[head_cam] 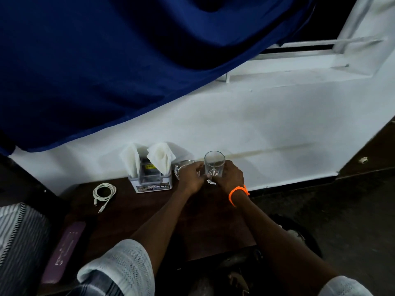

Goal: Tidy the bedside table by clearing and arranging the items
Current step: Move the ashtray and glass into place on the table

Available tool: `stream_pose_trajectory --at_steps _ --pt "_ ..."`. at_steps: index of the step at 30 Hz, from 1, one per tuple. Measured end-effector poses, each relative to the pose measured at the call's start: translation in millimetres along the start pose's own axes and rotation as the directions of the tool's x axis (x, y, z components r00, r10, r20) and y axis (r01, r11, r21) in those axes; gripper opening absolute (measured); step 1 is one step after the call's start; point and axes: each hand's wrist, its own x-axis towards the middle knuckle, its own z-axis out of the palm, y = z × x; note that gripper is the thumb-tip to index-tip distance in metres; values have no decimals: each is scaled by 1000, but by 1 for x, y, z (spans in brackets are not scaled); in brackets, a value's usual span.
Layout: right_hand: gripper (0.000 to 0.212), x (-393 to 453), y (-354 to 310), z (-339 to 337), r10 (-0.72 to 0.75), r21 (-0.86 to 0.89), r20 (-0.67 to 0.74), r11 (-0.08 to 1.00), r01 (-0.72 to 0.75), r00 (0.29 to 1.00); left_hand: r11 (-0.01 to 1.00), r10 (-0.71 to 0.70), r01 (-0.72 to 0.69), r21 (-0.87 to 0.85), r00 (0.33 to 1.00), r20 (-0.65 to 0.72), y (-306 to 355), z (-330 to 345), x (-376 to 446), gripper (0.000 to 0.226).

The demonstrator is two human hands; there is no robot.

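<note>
A person is reaching both hands across a dark brown wooden bedside table (pixel 132 218), a coiled white charging cable (pixel 104 193) lying at nine o'clock beside a napkin-stuffed clear plastic organiser (pixel 149 176). The left hand (pixel 191 178) is curling round a low clear glass (pixel 184 168); the right hand (pixel 229 176) is gripping a tall clear glass tumbler (pixel 214 163) at twelve o'clock.
</note>
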Motion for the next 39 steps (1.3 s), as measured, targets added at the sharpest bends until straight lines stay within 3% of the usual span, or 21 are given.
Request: stream_pose_trajectory --at_steps 3,7,14,19,32,39 --pt "66 5 7 5 21 113 -13 993 -19 1000 999 -1 2 -43 1000 22 -3 5 7 52" --pt "69 7 10 6 10 114 -26 993 -7 1000 999 -17 18 -36 1000 18 -3 7 11 61" --pt "63 5 -12 -5 -55 204 -115 976 78 992 997 16 -19 -75 999 -42 18 -12 13 56" --pt "61 12 -40 -5 -105 225 -82 967 121 991 995 93 -92 30 994 -53 27 -47 19 50" --pt "62 25 -72 45 -173 183 25 969 166 985 971 91 -64 231 990 -106 -5 -102 26 56" --pt "59 25 -67 50 -144 192 57 973 131 988 899 117 -56 435 987 -115 -13 -97 34 33"
